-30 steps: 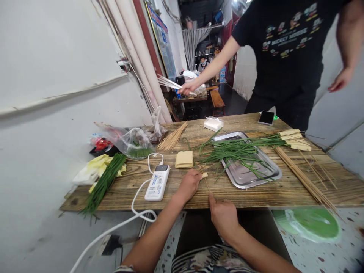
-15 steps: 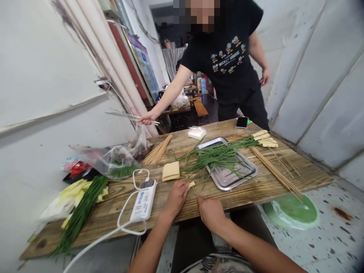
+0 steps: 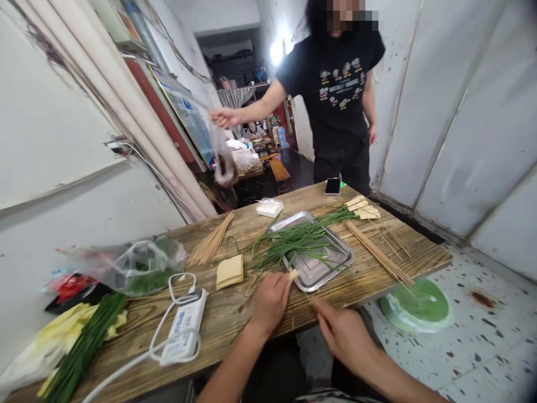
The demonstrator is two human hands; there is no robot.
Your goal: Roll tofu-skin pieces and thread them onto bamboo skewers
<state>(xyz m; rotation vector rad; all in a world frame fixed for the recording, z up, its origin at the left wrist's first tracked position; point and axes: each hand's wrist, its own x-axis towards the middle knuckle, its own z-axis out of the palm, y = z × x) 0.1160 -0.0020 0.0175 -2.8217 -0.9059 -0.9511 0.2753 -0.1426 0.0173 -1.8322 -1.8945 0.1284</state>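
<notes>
Wooden table (image 3: pixel 369 277), steel tray (image 3: pixel 312 274), speckled floor (image 3: pixel 482 336)

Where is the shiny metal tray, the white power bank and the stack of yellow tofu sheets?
metal tray (image 3: pixel 323 267): head view, bare bottom near its front.
power bank (image 3: pixel 184 326): head view, middle of its top face.
tofu sheets (image 3: pixel 229 271): head view, top sheet's middle.

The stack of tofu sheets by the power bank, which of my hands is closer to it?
Left. The left hand is just right of the tofu stack; the right hand is farther right, off the table edge.
</notes>
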